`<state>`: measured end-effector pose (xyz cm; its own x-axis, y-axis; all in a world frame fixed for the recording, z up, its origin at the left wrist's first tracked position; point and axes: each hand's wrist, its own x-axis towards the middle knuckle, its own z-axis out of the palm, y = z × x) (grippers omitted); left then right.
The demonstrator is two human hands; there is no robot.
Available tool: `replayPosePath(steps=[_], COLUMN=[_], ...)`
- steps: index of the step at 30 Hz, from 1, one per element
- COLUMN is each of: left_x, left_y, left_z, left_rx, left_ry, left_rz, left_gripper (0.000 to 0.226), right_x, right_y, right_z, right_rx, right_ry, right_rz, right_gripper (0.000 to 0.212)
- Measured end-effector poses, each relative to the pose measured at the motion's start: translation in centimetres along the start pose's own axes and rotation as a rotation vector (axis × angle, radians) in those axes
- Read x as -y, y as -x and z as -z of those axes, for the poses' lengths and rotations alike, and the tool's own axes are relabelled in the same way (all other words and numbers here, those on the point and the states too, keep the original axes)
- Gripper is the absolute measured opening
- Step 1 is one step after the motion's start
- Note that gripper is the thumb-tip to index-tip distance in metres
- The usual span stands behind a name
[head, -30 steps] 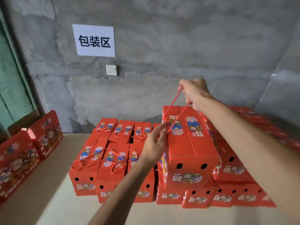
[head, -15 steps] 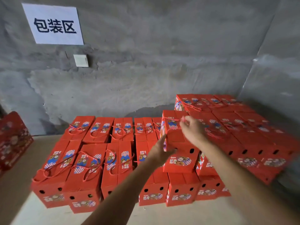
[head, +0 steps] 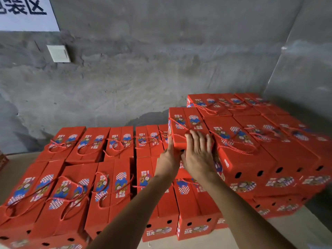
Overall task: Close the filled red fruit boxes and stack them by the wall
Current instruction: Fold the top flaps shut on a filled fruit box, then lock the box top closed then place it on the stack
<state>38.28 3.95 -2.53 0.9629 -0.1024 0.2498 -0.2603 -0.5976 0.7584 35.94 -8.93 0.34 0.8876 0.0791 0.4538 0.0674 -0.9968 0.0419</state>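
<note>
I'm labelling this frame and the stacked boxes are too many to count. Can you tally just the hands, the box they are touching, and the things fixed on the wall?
hands: 2, left hand and right hand
red box they touch: 1
paper sign: 1
wall plate: 1
total: 5

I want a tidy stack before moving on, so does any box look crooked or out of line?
Nothing looks damaged or spilled. The red cardboard box under both hands sits on the second layer, its near end apparently short of its right-hand neighbours' fronts. The right hand lies flat on its top, and the left hand touches its left side.
</note>
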Motion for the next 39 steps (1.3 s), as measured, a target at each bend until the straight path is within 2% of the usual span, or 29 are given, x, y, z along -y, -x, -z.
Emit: replayPosePath(steps=[8,14,18,21,26,31,34,39], left_x=[1.5,2.3,1.8,0.9,1.0,5.4,9.5,16.0], left_y=[-9.3,-13.4,-12.5,-11.1,-3.8,7.8,15.4,26.7], left_z=[-2.8,-4.0,-3.0,0.4,9.8,21.1,28.6,41.4], left_rx=[-0.072,-0.092,0.026,0.069,-0.024,-0.107,-0.202,-0.296], left_ry=[0.004,-0.037,0.015,-0.026,0.059,0.063,0.03,-0.002], left_rz=[0.011,0.051,0.078,0.045,-0.102,0.003,0.065,0.174], left_gripper=[0.071,0.067,0.061,0.048,0.026,0.025,0.013,0.024], right_x=[-2.3,-3.4,-2.4,0.2,8.5,20.7,29.9,45.9], right_y=[-9.7,-13.5,-12.5,-10.0,-4.0,1.8,5.5,11.7], right_z=[-5.5,-7.3,-5.9,-3.0,2.3,6.3,8.3,11.7], right_rx=[0.017,0.035,0.122,0.107,0.015,-0.019,-0.012,0.035], right_ry=[-0.038,-0.042,0.038,-0.038,-0.382,-0.572,-0.703,-0.827], right_rz=[0.023,0.039,0.013,0.002,0.088,0.239,0.34,0.443], right_gripper=[0.071,0.072,0.073,0.084,0.079,0.074,0.073,0.064])
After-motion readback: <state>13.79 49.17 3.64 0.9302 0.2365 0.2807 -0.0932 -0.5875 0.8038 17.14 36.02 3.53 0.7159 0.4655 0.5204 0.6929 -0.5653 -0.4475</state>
